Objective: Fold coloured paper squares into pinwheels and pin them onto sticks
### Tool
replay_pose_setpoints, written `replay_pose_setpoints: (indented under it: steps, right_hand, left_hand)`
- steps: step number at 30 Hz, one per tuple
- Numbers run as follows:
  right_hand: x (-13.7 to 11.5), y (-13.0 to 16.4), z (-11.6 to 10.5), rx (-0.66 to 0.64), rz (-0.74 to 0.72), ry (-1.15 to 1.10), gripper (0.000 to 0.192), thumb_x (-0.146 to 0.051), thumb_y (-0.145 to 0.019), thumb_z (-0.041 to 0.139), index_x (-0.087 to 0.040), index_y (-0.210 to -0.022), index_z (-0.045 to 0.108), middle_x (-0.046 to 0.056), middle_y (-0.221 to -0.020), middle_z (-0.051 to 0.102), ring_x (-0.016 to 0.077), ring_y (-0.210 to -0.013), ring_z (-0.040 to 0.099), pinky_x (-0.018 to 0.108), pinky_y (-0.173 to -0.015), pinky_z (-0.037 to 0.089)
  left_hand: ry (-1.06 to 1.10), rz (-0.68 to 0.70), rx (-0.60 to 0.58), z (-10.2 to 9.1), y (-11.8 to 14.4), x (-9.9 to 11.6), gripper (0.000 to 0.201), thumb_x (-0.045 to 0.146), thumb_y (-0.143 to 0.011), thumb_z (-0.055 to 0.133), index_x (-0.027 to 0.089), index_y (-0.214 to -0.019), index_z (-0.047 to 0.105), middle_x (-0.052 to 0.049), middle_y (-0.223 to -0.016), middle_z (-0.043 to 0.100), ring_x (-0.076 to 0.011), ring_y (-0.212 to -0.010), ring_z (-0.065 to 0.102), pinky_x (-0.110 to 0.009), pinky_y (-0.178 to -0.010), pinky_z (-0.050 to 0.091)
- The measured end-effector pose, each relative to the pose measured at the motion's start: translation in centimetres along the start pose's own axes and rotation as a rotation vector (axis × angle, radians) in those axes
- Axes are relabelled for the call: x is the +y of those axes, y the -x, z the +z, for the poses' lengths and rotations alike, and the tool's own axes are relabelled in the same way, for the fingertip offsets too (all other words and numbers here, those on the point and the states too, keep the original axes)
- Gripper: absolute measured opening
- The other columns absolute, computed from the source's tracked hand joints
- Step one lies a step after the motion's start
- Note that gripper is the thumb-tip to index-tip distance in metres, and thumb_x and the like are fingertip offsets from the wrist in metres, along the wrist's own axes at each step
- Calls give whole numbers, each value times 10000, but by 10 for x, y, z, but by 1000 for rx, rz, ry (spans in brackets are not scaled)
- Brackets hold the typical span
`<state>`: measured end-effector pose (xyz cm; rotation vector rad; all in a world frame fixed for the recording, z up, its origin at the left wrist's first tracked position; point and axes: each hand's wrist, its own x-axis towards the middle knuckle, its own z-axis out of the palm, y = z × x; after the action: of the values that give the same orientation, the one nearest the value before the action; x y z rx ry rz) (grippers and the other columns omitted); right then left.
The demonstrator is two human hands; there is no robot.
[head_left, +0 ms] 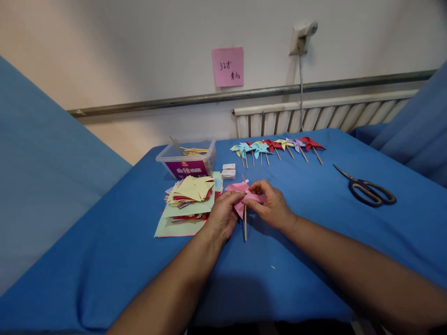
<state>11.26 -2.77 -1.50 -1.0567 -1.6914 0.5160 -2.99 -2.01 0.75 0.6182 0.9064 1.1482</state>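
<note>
A pink paper pinwheel [239, 211] on a thin wooden stick [245, 228] is between my two hands, above the blue cloth. My left hand [223, 211] grips it from the left, thumb near its centre. From the right, my right hand [272, 204] pinches a pink blade between thumb and fingers. The stick points down towards me. Just beyond the pinwheel stand two small white boxes [228, 174]. Left of my left hand lies a pile of cut paper sheets [192, 188] in yellow, red and green.
A clear plastic tub [210, 160] holding wooden sticks stands at the back left. Several coloured pinwheels [260, 148] lie in a row along the back. Black-handled scissors [366, 190] rest at the right. Behind the table are a radiator [324, 111] and a wall pipe [188, 100].
</note>
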Motion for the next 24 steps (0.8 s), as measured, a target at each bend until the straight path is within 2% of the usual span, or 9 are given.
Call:
replay_pose_setpoints:
  steps: [2, 7, 11, 13, 18, 24]
  right_hand:
    - [0, 0, -1, -30, -22, 39, 318, -395, -761, 695, -210, -980, 557, 39, -896, 667, 197, -813, 642, 337, -746, 518]
    - [1, 0, 0, -5, -17, 57, 200, -367, -828, 625, -216, -946, 566, 37, -886, 668, 187, -795, 645, 343, -759, 522]
    - [1, 0, 1, -4, -6, 28, 331, -391, -765, 698, -212, -1008, 562, 51, -956, 679, 206, -862, 654, 361, -790, 527]
    - [2, -1, 2, 0, 7, -8, 329, -379, -774, 689, -216, -1032, 566, 53, -980, 686, 208, -890, 660, 367, -807, 529]
    - [4, -2, 3, 57, 8, -120, 223, -330, -832, 626, -218, -1021, 584, 43, -962, 698, 183, -853, 673, 352, -810, 536]
    - [7, -3, 1, 5, -24, -110, 331, -328, -790, 675, -217, -1087, 580, 53, -1036, 684, 195, -937, 656, 364, -853, 522]
  left_hand:
    - [1, 0, 6, -1, -1, 0, 139, 133, -583, 770, 114, -608, 635, -20, -597, 626, -115, -589, 573, -241, -614, 440]
    - [-7, -10, 13, -2, -2, 0, 139, 134, -586, 773, 114, -607, 637, -16, -583, 617, -103, -559, 552, -233, -586, 427]
    - [6, 34, 21, 0, 0, 2, 143, 121, -587, 773, 117, -586, 630, 1, -558, 599, -89, -528, 528, -226, -554, 416]
    - [14, 41, 26, 0, 1, 3, 151, 120, -585, 778, 118, -579, 628, 2, -559, 603, -87, -526, 530, -225, -560, 424]
    - [14, 36, -14, -2, 0, 2, 105, 131, -612, 766, 111, -650, 670, -20, -614, 645, -97, -570, 567, -225, -606, 456]
    - [1, 35, -27, -4, 0, 3, 145, 167, -626, 767, 118, -730, 679, -47, -710, 685, -133, -626, 611, -256, -628, 485]
